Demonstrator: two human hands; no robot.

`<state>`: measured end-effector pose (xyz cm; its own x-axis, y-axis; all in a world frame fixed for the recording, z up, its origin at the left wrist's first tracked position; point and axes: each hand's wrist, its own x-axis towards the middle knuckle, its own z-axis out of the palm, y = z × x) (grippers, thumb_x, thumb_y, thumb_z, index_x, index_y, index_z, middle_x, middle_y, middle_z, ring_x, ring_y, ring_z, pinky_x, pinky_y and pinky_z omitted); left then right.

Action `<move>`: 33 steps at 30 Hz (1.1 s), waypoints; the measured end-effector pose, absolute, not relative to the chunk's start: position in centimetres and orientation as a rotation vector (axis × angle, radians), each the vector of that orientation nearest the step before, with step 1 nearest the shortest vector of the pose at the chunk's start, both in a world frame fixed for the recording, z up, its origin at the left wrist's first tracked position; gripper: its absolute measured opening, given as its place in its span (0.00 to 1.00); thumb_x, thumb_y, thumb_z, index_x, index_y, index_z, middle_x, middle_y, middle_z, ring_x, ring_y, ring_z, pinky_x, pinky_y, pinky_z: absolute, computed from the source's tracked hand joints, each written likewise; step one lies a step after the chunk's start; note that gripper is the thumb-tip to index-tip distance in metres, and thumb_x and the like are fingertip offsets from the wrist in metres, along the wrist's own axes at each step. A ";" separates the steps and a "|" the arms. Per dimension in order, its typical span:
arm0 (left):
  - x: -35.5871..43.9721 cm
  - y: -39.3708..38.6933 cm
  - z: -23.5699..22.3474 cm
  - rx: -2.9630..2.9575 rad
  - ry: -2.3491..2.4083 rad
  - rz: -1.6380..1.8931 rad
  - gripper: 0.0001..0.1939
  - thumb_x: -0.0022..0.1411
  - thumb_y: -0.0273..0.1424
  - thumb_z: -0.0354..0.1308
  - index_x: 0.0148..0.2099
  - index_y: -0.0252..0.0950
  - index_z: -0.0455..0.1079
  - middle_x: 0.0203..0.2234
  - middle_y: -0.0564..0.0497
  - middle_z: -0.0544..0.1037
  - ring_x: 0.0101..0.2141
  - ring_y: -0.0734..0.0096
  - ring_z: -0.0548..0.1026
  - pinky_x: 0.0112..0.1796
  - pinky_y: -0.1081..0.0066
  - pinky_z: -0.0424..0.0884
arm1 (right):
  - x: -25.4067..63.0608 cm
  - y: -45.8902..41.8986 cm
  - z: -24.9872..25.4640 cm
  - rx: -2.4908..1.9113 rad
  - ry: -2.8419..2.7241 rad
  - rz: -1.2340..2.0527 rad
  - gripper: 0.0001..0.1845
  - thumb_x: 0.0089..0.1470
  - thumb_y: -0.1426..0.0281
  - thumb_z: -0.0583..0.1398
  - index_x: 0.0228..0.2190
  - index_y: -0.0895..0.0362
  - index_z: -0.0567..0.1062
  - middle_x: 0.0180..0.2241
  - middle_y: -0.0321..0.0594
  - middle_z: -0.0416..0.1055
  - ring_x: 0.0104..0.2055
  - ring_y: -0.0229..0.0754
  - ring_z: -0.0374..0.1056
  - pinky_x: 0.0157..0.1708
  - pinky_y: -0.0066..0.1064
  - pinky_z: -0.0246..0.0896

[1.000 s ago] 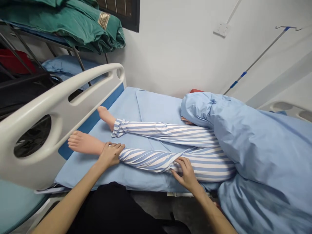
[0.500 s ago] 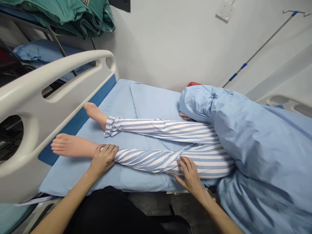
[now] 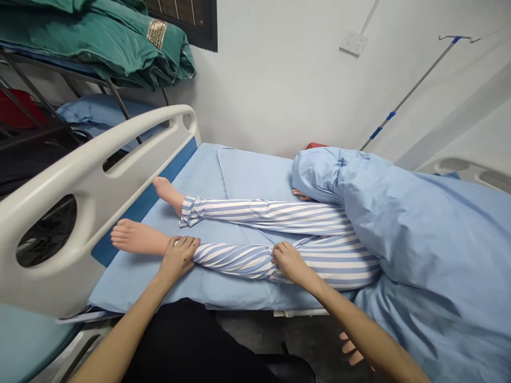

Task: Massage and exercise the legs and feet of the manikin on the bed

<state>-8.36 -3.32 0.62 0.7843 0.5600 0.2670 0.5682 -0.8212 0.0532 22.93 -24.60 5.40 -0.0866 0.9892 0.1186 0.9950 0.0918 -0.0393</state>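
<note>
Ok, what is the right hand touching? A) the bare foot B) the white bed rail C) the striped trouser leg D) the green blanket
C: the right hand is on the striped trouser leg, with its fingers curled over the cloth.

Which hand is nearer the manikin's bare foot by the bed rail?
Left. The left hand rests on the striped trouser leg just beside the manikin's bare foot; the right hand lies farther up that leg, away from the foot.
</note>
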 end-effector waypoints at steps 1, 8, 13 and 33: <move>-8.3 -3.4 0.6 -2.931 -0.934 -0.422 0.20 0.50 0.21 0.49 0.46 0.36 0.70 0.41 0.39 0.77 0.44 0.51 0.72 0.48 0.55 0.59 | 22.9 -24.6 5.5 -2.035 -2.244 -0.051 0.01 0.57 0.74 0.60 0.34 0.58 0.72 0.38 0.45 0.71 0.40 0.45 0.64 0.39 0.35 0.60; -8.2 -3.3 0.6 -2.908 -0.952 -0.362 0.20 0.50 0.20 0.49 0.45 0.36 0.69 0.41 0.41 0.78 0.44 0.52 0.72 0.48 0.56 0.58 | 23.1 -24.3 7.9 -1.877 -2.104 0.148 0.05 0.62 0.73 0.52 0.34 0.56 0.67 0.36 0.41 0.69 0.38 0.42 0.62 0.39 0.32 0.58; -8.0 -3.3 1.0 -2.937 -0.961 -0.356 0.20 0.49 0.20 0.49 0.44 0.36 0.70 0.39 0.41 0.78 0.42 0.52 0.73 0.46 0.57 0.59 | 23.1 -24.0 8.1 -1.820 -2.069 0.255 0.08 0.64 0.70 0.50 0.34 0.56 0.66 0.35 0.41 0.69 0.38 0.43 0.62 0.40 0.34 0.59; -9.4 -4.2 0.2 -2.842 -0.878 -0.291 0.24 0.53 0.21 0.51 0.53 0.33 0.69 0.49 0.36 0.74 0.51 0.51 0.70 0.55 0.53 0.58 | 21.5 -27.6 6.0 -1.952 -1.996 -0.067 0.32 0.53 0.58 0.60 0.55 0.62 0.66 0.56 0.56 0.65 0.58 0.54 0.60 0.56 0.47 0.57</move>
